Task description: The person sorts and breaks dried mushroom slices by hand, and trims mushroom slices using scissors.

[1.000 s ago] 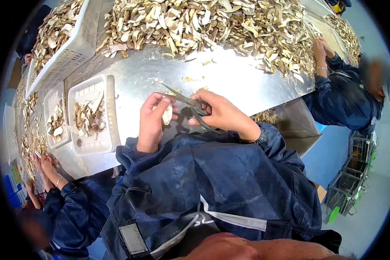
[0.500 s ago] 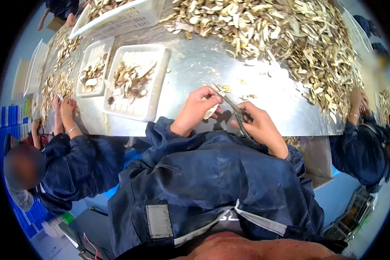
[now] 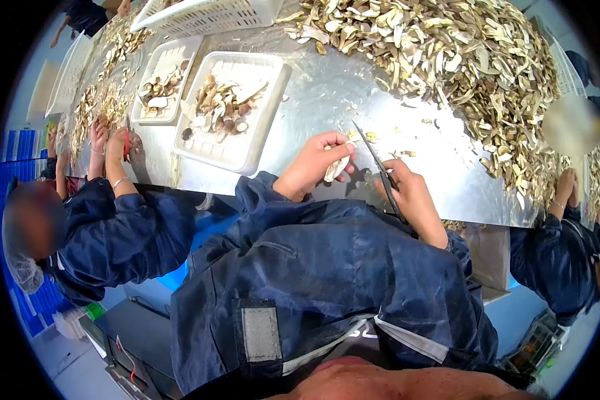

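My left hand [image 3: 313, 165] has its fingers closed round a pale mushroom slice [image 3: 336, 169], held just above the metal table near its front edge. To the right, my right hand [image 3: 417, 200] grips dark scissors [image 3: 372, 152] by the handles. Their blades point up and away, apart from the slice, and look closed together. Small yellowish scraps [image 3: 371, 136] lie on the table beyond the blade tip. Part of the right hand's grip is hidden behind the fingers.
A large heap of sliced mushrooms [image 3: 440, 60] covers the back right. Two white trays, one larger [image 3: 210, 148] and one smaller [image 3: 183, 51], hold mushroom pieces at left. Behind them stands a slatted white crate [image 3: 210, 20]. Co-workers' hands [image 3: 117, 147] work at both sides.
The scissors have come away from the slice, and their blades have swung together. More of the slice shows in my left hand. The whole view has shifted slightly.
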A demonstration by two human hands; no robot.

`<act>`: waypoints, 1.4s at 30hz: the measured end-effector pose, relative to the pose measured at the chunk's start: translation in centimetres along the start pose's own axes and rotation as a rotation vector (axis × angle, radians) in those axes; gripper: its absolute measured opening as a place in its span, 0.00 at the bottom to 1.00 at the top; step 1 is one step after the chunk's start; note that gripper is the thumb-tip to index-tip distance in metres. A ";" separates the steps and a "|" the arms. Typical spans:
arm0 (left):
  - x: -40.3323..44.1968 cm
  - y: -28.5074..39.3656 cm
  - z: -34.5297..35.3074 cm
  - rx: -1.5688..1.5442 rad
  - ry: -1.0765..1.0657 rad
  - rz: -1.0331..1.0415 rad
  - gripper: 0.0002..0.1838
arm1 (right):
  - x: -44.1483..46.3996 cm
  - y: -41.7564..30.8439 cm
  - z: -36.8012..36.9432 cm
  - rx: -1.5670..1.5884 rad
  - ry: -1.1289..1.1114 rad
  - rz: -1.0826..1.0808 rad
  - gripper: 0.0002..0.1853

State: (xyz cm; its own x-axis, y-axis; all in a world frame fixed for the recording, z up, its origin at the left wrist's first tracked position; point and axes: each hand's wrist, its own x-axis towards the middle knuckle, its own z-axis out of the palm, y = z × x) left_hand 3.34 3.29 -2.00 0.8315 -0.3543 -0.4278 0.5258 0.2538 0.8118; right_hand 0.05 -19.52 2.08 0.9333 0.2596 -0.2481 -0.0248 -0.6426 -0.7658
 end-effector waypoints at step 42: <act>3.0 -1.2 3.8 -0.407 -0.170 -0.056 0.16 | 11.7 6.3 -4.0 -0.321 0.694 -0.292 0.07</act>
State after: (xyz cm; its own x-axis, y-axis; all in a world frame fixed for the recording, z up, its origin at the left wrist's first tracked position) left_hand 4.55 -1.50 -2.77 0.7767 -0.5117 -0.3674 0.6249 0.5519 0.5522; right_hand 12.27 -23.41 -3.22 0.8984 0.0108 0.4391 0.2591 -0.8204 -0.5098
